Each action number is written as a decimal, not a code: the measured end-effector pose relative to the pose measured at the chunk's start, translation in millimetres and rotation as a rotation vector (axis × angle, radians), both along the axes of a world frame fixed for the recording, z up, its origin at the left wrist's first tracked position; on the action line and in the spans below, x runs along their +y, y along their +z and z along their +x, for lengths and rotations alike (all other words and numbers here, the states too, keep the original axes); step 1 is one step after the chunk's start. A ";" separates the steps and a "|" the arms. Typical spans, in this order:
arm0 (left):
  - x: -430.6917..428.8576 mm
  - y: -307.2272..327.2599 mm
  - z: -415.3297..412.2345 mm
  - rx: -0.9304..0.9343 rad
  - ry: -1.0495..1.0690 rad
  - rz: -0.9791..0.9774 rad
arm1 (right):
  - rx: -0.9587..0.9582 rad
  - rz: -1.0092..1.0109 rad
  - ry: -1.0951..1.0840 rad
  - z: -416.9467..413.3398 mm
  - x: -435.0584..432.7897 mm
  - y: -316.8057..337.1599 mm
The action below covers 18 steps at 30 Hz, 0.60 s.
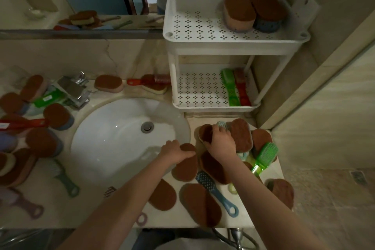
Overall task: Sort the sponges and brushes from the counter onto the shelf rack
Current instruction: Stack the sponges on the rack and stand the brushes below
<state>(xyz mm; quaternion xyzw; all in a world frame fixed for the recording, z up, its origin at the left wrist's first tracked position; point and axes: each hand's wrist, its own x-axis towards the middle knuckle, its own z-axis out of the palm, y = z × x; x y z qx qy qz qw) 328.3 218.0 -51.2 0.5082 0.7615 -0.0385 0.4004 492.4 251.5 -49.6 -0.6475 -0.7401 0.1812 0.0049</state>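
The step in hand looks like picking up sponges from the heap at the lower right of the frame. Both forearms reach forward from the bottom edge, side by side, palms down. The left hand [176,151] curls its fingers over the upper end of a flat brown oval sponge [185,168] lying on the pale stone counter [91,209], beside the white round sink [121,138]. The right hand [220,141] clasps a brown-topped sponge with a pale base [205,133] a little further up the frame, fingers wrapped round its edge; whether it is off the counter I cannot tell.

The white perforated plastic shelf rack [194,24] stands at the upper right. Its top tier holds two brown-topped sponges [239,12] and its lower tier [198,89] green and red brushes [230,87], so the next move likely calls for lifting both sponges up to the top tier beside those two. Most of the task remains: many sponges and brushes lie along the left and bottom of the frame.
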 end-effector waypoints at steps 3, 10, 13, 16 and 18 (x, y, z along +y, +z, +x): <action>-5.3 -11.5 -1.3 0.002 0.011 -0.035 | 0.012 -0.065 0.019 -0.8 4.8 -1.4; -4.3 -13.4 -4.2 -0.254 0.226 0.075 | 0.145 0.049 -0.007 -5.2 9.9 6.4; 2.3 -3.1 -10.8 -0.434 0.388 0.158 | 0.305 0.099 -0.058 -9.7 10.0 14.5; 7.9 14.4 -21.1 -0.646 0.581 0.217 | 0.442 0.139 -0.129 -15.6 11.7 24.4; 9.2 28.0 -28.0 -0.730 0.656 0.287 | 0.529 0.160 -0.155 -21.3 11.3 33.0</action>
